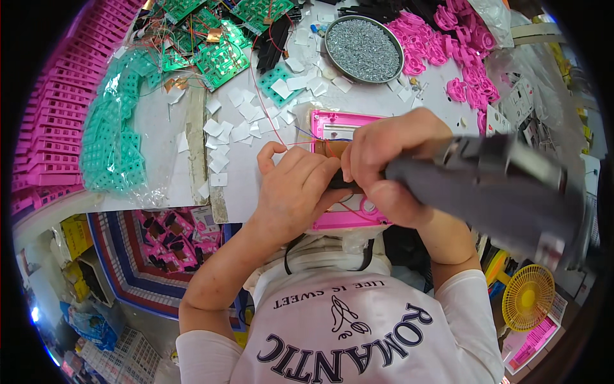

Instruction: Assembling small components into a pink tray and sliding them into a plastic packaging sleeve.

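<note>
A pink plastic case (pixel 348 223) lies on the bench in front of me, with thin red and blue wires and a brown piece inside. Over its left half, my left hand (pixel 294 185) has its fingers bent and its thumb and fingertips closing on a small black part (pixel 339 178). My right hand (pixel 396 163) is closed on a dark power tool (pixel 480 192), which looks like an electric screwdriver. The tool is blurred, and its body slants toward the lower right, covering my right wrist. My hands hide its tip and the middle of the case.
Green circuit boards (pixel 220 56) with wires lie at the far left, near teal pads (pixel 115 128) and stacked pink frames (pixel 70 83). White squares (pixel 240 131) are scattered behind my left hand. A round tray (pixel 329 54) holds screws. Pink parts (pixel 473 67) lie far right.
</note>
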### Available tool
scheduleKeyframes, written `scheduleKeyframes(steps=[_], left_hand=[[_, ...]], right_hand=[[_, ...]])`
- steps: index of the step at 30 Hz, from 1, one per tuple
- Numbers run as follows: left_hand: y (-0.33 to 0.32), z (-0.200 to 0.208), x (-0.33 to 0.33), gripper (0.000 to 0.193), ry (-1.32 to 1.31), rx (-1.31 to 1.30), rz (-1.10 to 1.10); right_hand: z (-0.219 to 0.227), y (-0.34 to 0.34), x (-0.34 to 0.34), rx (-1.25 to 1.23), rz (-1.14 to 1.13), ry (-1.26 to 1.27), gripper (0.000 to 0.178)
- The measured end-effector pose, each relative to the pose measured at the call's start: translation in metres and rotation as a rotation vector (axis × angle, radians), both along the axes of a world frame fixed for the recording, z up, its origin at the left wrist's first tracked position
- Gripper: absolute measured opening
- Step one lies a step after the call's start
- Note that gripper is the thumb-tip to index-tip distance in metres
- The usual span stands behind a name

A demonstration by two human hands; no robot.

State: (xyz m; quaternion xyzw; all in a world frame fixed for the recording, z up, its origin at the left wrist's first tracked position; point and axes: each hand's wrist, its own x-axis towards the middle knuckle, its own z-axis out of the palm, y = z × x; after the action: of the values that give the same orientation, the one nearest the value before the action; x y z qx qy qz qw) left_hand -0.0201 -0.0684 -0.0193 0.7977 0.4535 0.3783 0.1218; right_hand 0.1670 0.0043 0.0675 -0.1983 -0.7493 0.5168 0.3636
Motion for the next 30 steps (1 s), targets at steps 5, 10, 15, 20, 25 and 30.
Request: scheduleKeyframes(steps=[5, 10, 15, 20, 25, 30], left_hand=[[0.002, 0.004, 0.005, 0.045, -0.013, -0.033, 0.02], [0.009, -0.004, 0.001, 0.047, 0.04, 0.036, -0.019], [0.012, -0.002, 0.005, 0.061, -0.269, -0.184, 0.036], [0.005, -0.016, 0.01, 0.068, -0.427, -0.304, 0.104], [0.009, -0.004, 0.015, 0.064, -0.148, -0.15, 0.103], [0.009, 0.005, 0.02, 0.065, 0.052, -0.068, 0.124]], right_hand=[[-0.004, 0.011, 0.013, -0.181, 0.028, 0.277, 0.07], [-0.005, 0.008, 0.048, 0.135, -0.095, -0.282, 0.076], [-0.023, -0.004, 0.054, 0.295, -0.191, -0.558, 0.04], [-0.023, 0.018, 0.046, -0.225, -0.216, -0.491, 0.025], [-0.029, 0.049, 0.044, -0.274, -0.281, -0.659, 0.034], [-0.015, 0.055, 0.04, -0.054, -0.365, -0.96, 0.04]])
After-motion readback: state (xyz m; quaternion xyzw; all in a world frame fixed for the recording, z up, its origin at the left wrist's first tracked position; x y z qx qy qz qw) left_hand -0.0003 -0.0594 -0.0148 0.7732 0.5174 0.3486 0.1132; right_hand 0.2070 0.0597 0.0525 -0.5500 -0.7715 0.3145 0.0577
